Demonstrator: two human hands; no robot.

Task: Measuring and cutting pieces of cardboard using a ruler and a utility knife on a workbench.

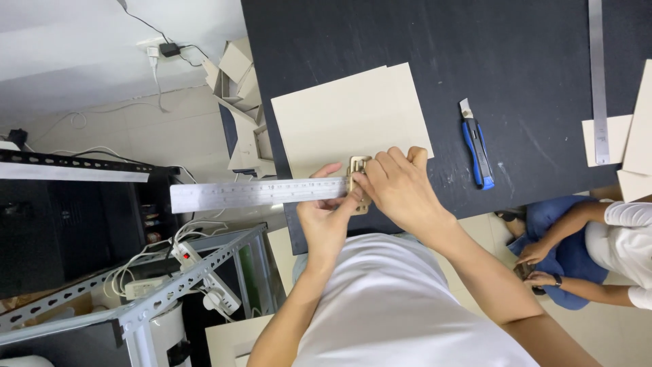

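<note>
Head view:

- The left hand is at about 6 o'clock. Its fingers are curled shut around one end of a long steel ruler.
- The ruler sticks out from that hand toward 9 o'clock, past the table edge and over the floor.
- The right hand is just beside the left hand, on its 3 o'clock side. Its fingers are bent closed and pinch a small tan cardboard piece with holes cut in it.
- The cardboard piece touches the ruler's end, between the two hands.
- Both hands are over the near edge of a black table.
- A cream cardboard sheet lies flat on the table, at 12 o'clock from the hands. It touches the fingertips.
- A blue utility knife lies on the table at 3 o'clock from the sheet, apart from it.
- A second long steel ruler lies far off at 2 o'clock, next to more cream sheets.
- Another person in a white top sits on the floor at 4 o'clock.
- A grey metal rack with white power strips is at 8 o'clock.
</note>
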